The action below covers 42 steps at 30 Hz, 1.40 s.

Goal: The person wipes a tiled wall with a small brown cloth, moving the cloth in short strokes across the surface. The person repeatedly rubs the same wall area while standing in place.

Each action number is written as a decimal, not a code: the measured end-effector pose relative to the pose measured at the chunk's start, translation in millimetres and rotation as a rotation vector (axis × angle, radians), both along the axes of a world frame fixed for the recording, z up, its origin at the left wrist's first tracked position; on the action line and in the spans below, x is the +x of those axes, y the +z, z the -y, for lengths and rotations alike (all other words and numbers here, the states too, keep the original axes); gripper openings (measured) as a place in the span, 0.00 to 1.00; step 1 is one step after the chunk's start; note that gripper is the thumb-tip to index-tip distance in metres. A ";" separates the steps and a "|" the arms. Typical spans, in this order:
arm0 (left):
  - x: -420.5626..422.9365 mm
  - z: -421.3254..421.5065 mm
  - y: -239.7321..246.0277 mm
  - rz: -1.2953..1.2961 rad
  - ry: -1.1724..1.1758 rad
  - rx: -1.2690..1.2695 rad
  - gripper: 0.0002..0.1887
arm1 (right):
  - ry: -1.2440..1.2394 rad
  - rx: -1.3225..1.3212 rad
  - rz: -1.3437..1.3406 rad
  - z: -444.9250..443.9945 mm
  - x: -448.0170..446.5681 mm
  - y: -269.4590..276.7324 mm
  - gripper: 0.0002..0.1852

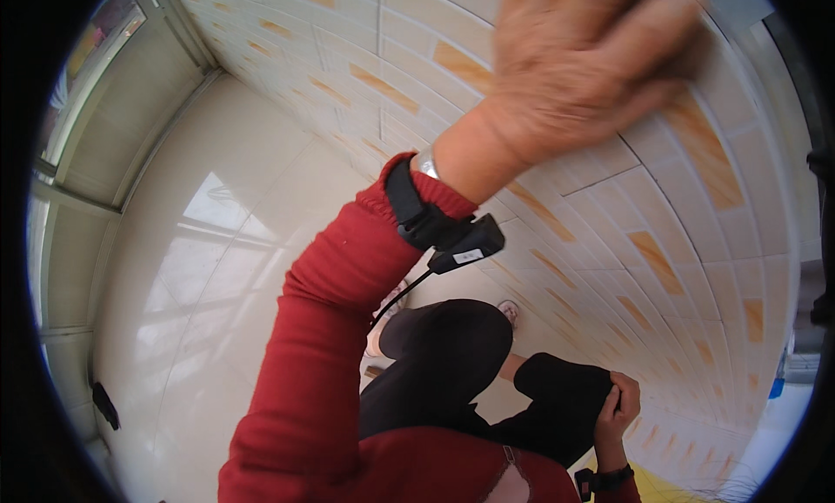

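Observation:
My left hand [587,66] is raised in front of the tiled wall [580,232], partly cut off by the top of the view. It is blurred, and its fingertips are hidden, so whether it holds anything or touches the tiles is unclear. A red sleeve covers that arm, with a black strap [417,206] and a small black device [468,245] on the wrist. On my bent knee in black trousers [564,389] rests my right hand [620,405], its fingers curved over the cloth. Another black strap [610,478] circles the right wrist.
Glossy floor tiles [215,268] reflect light at the left, below a framed glass door or window [124,105]. A dark object [106,405] lies by its base. Beside the wall, a patterned shoe [509,312] shows beyond my knees. Something yellow [652,483] is at lower right.

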<state>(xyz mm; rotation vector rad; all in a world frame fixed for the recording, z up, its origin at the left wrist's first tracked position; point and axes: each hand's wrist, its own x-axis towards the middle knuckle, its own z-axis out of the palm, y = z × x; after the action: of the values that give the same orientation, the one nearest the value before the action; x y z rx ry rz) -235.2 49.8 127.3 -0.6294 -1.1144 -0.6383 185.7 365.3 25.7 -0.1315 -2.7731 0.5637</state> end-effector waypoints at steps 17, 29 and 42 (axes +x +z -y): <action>29.9 -20.6 -1.6 0.163 -0.172 0.023 0.28 | 0.012 0.007 -0.033 3.8 1.0 4.8 0.10; 107.7 -112.2 -41.5 0.060 -0.250 -0.593 0.21 | 0.006 -0.013 -0.077 9.0 -4.3 10.1 0.10; 137.0 -155.0 3.2 0.129 -0.149 -0.591 0.23 | 0.056 -0.044 -0.192 2.2 1.5 13.4 0.10</action>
<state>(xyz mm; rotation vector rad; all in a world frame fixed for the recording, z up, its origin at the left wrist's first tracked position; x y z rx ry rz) -98.2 204.8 130.6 -1.1982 -1.3979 -0.4760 187.2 363.1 39.1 -0.0093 -2.5861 0.6179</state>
